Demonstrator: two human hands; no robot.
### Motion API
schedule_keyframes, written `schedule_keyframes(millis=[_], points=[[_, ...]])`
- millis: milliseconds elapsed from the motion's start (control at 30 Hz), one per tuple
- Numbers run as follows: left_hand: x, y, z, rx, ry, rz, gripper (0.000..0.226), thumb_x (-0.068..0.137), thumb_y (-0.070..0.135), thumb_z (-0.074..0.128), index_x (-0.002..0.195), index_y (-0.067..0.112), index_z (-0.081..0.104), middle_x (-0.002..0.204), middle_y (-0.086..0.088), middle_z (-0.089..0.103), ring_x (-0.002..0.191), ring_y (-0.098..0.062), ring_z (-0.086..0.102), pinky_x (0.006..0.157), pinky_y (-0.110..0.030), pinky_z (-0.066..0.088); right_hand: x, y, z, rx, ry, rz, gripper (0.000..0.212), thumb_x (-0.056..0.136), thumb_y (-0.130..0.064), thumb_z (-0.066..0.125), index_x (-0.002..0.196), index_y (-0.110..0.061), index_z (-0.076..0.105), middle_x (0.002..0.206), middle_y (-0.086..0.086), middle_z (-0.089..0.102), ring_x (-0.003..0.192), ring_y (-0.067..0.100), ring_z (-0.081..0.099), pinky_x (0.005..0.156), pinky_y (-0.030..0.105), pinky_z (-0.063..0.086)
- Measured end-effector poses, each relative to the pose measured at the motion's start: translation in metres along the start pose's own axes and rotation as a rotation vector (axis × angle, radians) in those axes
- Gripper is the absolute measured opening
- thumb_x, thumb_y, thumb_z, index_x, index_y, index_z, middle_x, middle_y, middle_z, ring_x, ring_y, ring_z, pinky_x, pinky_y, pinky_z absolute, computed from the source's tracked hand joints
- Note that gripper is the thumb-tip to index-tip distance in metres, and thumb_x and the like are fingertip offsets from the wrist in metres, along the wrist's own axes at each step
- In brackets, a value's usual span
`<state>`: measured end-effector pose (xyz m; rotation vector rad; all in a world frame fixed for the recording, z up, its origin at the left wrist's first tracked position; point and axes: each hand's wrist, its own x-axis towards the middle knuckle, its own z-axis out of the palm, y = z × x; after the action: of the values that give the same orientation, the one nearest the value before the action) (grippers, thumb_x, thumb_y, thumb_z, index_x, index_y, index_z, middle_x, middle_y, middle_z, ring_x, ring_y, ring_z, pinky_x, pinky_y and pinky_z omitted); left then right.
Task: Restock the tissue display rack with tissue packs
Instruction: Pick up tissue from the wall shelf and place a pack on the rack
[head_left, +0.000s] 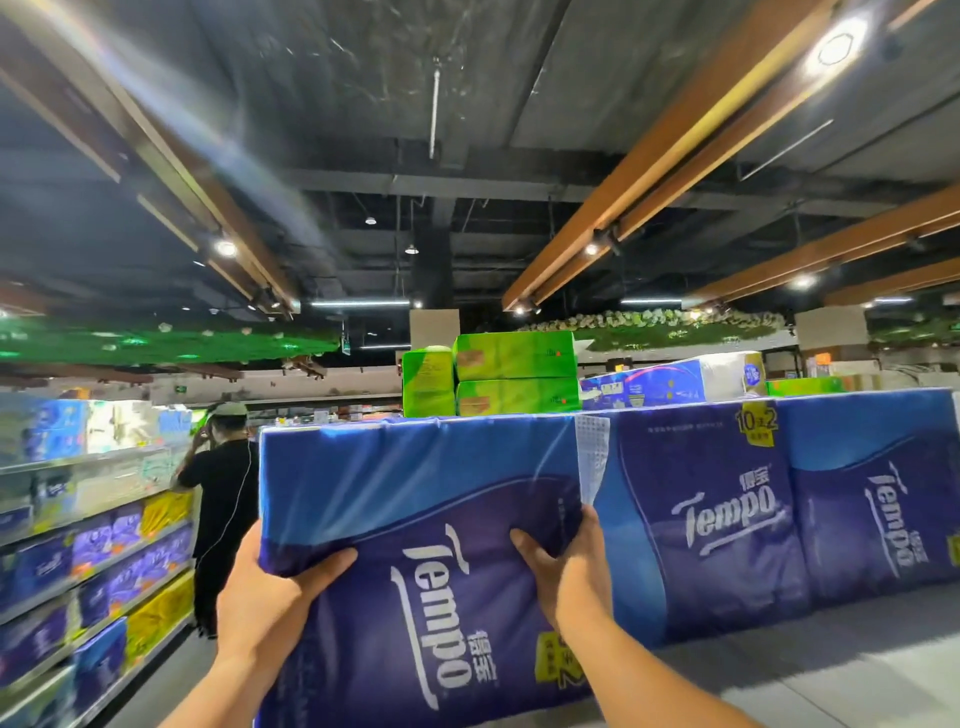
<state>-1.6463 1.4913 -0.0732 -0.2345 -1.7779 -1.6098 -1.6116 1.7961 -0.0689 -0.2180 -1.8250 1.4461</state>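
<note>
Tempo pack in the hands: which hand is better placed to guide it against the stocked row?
Probably the right hand: it grips the Tempo pack on the edge nearest the stocked row; the left hand holds the far edge.

- One head-worn wide-angle view, tilted upward along a shop aisle, taking in much dark ceiling (467, 104).
- Very near: a large blue plastic-wrapped tissue pack (415, 519) fills the lower centre.

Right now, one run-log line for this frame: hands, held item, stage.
left hand: grips Tempo pack | right hand: grips same pack | pack: raised beside stacked Tempo packs | stage: placement not yet done
</note>
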Motion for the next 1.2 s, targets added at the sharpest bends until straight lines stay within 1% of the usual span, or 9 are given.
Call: schedule_keyframes(millis=[133, 233, 300, 400, 467, 700, 933, 1033, 1200], points=[[0.012, -0.011, 0.011, 0.002, 0.025, -0.009, 0.087, 0.048, 0.049, 0.100, 0.126, 0.041, 0.064, 0.110, 0.016, 0.075, 0.103, -0.014, 0.070, 0.093, -0.047, 0.057, 0.017, 0.006, 0.008, -0.009, 0.027, 0.016, 0.077, 0.074, -0.039, 0.088, 0.136, -0.021, 0.047, 0.112, -0.011, 0.055, 0.115, 0.025, 0.063, 0.099, 0.037, 0.048], [0.022, -0.019, 0.018, 0.010, 0.031, -0.029, 0.088, 0.050, 0.045, 0.102, 0.129, 0.042, 0.063, 0.112, 0.013, 0.075, 0.104, -0.016, 0.069, 0.092, -0.046, 0.056, 0.019, 0.007, 0.016, -0.048, 0.027, 0.035, 0.091, 0.073, -0.050, 0.085, 0.145, -0.019, 0.041, 0.132, -0.004, 0.055, 0.121, 0.030, 0.060, 0.101, 0.043, 0.048], [0.026, -0.021, 0.021, 0.024, 0.037, -0.036, 0.088, 0.053, 0.042, 0.102, 0.131, 0.040, 0.062, 0.114, 0.011, 0.074, 0.106, -0.019, 0.068, 0.090, -0.045, 0.056, 0.021, 0.004, 0.018, -0.284, 0.035, 0.039, 0.100, 0.074, -0.068, 0.073, 0.151, -0.017, 0.035, 0.140, 0.002, 0.047, 0.123, 0.033, 0.056, 0.099, 0.047, 0.049], [0.029, -0.019, 0.028, 0.019, 0.050, -0.051, 0.086, 0.058, 0.033, 0.101, 0.135, 0.036, 0.061, 0.116, 0.008, 0.073, 0.108, -0.023, 0.066, 0.094, -0.048, 0.055, 0.025, -0.010, 0.009, -0.706, 0.120, -0.051, 0.093, 0.072, -0.087, 0.053, 0.132, -0.016, 0.052, 0.124, 0.003, 0.046, 0.116, 0.028, 0.049, 0.094, 0.040, 0.049], [0.031, -0.020, 0.033, 0.021, 0.047, -0.057, 0.087, 0.058, 0.034, 0.101, 0.135, 0.038, 0.061, 0.118, 0.009, 0.072, 0.108, -0.023, 0.066, 0.096, -0.050, 0.055, 0.031, -0.016, 0.009, -0.676, 0.088, -0.046, 0.086, 0.072, -0.083, 0.058, 0.122, -0.013, 0.055, 0.118, 0.003, 0.044, 0.114, 0.028, 0.050, 0.093, 0.041, 0.049], [0.051, -0.036, 0.034, 0.093, -0.039, -0.085, 0.107, 0.044, 0.059, 0.100, 0.139, 0.037, 0.055, 0.123, 0.006, 0.071, 0.110, -0.022, 0.069, 0.095, -0.054, 0.058, 0.039, -0.009, 0.018, -0.499, 0.056, -0.054, 0.094, 0.078, -0.056, 0.078, 0.144, -0.012, 0.028, 0.133, 0.012, 0.044, 0.120, 0.039, 0.050, 0.093, 0.048, 0.047], [0.050, -0.017, 0.017, 0.471, -0.161, -0.164, 0.127, 0.044, 0.092, 0.078, 0.148, 0.034, 0.033, 0.132, 0.003, 0.062, 0.119, -0.031, 0.066, 0.093, -0.055, 0.058, 0.034, -0.028, 0.014, -0.667, -0.055, -0.008, 0.089, 0.085, -0.061, 0.069, 0.144, -0.008, 0.029, 0.138, 0.014, 0.042, 0.121, 0.038, 0.053, 0.095, 0.043, 0.047], [0.013, 0.031, 0.016, 0.690, -0.084, -0.152, 0.141, 0.046, 0.090, 0.073, 0.156, 0.023, 0.016, 0.143, -0.012, 0.052, 0.128, -0.038, 0.057, 0.097, -0.058, 0.055, 0.017, -0.032, 0.010, -0.645, -0.045, -0.018, 0.079, 0.093, -0.048, 0.066, 0.148, -0.010, 0.024, 0.144, 0.013, 0.036, 0.124, 0.037, 0.048, 0.091, 0.043, 0.049], [-0.039, 0.084, 0.009, 0.984, -0.192, -0.025, 0.120, 0.079, 0.076, 0.070, 0.164, 0.023, 0.005, 0.156, -0.009, 0.035, 0.143, -0.032, 0.036, 0.111, -0.049, 0.042, -0.037, -0.041, 0.003, -0.658, -0.162, -0.198, 0.061, 0.095, -0.052, 0.058, 0.143, -0.018, 0.039, 0.146, 0.007, 0.037, 0.125, 0.031, 0.046, 0.097, 0.043, 0.049]])
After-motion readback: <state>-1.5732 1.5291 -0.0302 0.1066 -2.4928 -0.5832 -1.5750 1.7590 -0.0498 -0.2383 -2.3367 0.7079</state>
